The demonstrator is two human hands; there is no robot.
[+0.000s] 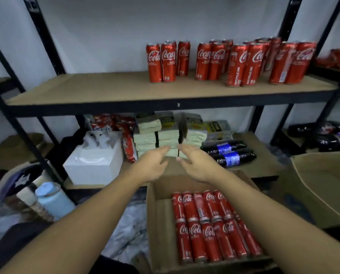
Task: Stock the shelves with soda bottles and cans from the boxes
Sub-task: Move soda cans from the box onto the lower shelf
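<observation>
A black metal shelf [86,89] with a brown board filled the upper half of the frame, and slim red standing cans [234,62] were grouped on its right part. At lower centre sat an open cardboard box [159,224], with two rows of red boxed cans [210,228] lying on their sides along its right side. Above the box, mid-frame, the left hand [151,165] and right hand [198,165] reached forward close together, fingers loosely spread and holding nothing, while dark bottles [228,153] with blue labels lay on the lower shelf just to their right.
</observation>
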